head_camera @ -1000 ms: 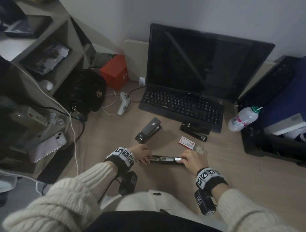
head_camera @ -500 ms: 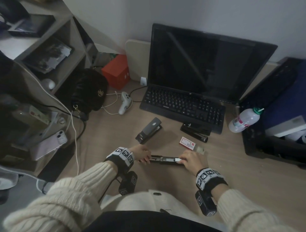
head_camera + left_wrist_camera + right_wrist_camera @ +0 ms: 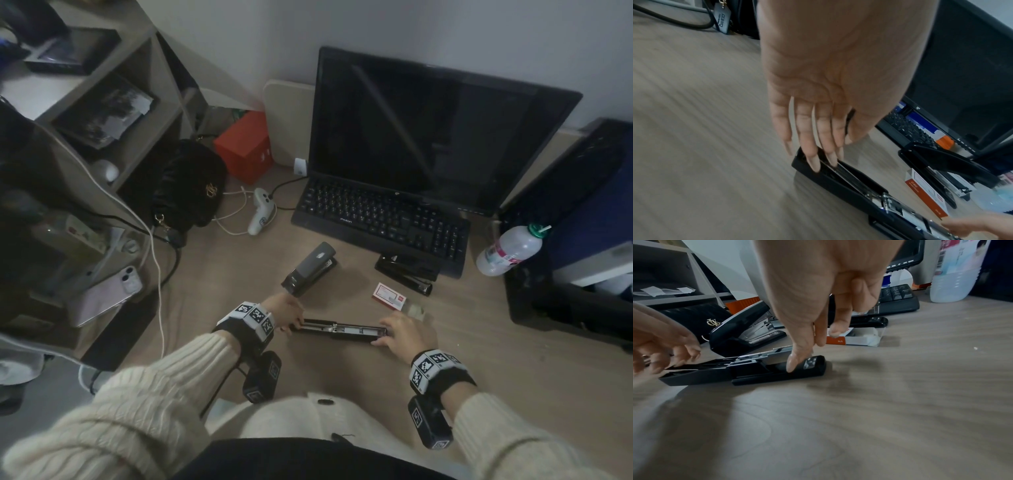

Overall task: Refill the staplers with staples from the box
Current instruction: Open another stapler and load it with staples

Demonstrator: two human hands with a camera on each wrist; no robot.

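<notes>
A black stapler [image 3: 337,330] lies folded open flat on the desk, its metal magazine facing up. My left hand [image 3: 287,317] rests its straight fingers [image 3: 816,164] on the left end, inside the open cover [image 3: 849,180]. My right hand [image 3: 404,330] pinches the right end, thumb on the near side [image 3: 791,365], fingers behind. The red and white staple box [image 3: 388,296] lies just beyond the right hand, its tray partly slid out [image 3: 865,337]. Behind stand a grey stapler [image 3: 310,267] and another black stapler [image 3: 404,272].
A keyboard [image 3: 380,216] and a dark monitor [image 3: 428,137] fill the back. A water bottle [image 3: 510,250] lies at the right. At the left are a black bag [image 3: 191,185], a white controller [image 3: 262,210], cables, a phone [image 3: 106,296] and shelves.
Both hands stay at the ends of the open stapler. My right hand has slid slightly to the right, so a little more of the magazine shows.
</notes>
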